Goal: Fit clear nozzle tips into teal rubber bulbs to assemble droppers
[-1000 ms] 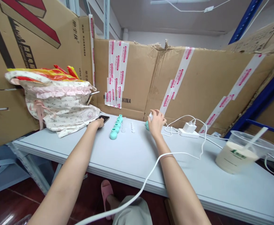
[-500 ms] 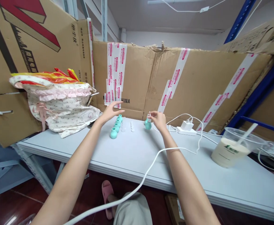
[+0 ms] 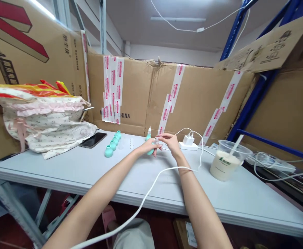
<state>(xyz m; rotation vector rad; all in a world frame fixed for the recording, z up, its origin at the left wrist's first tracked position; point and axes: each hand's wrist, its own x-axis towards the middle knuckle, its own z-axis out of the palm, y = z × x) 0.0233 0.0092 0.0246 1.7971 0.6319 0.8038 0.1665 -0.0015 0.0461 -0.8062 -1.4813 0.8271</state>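
Observation:
Near the back of the table, my left hand (image 3: 147, 147) curls round a small teal squeeze bulb (image 3: 150, 152), mostly hidden by the fingers. My right hand (image 3: 169, 140) meets it, its fingertips pinching a small clear nozzle (image 3: 156, 140) above the left fingers. Just behind the hands stands another teal bulb with a pale pointed nozzle (image 3: 149, 130) on top. To the left, several open-necked teal bulbs (image 3: 108, 151) form a row running away from me. Beside that row lie small clear plastic parts (image 3: 131, 143).
A dark phone (image 3: 93, 140) and a floral cloth bag (image 3: 45, 121) are on the left. A white charger (image 3: 188, 139) sits in a power strip behind my right hand. Farther right stands a drink cup (image 3: 226, 162) with a straw. A white cable (image 3: 153, 186) crosses in front of me.
My left hand has moved right, from above the bulb row to my right hand, and has closed round the bulb. The view has turned right, bringing the phone into sight.

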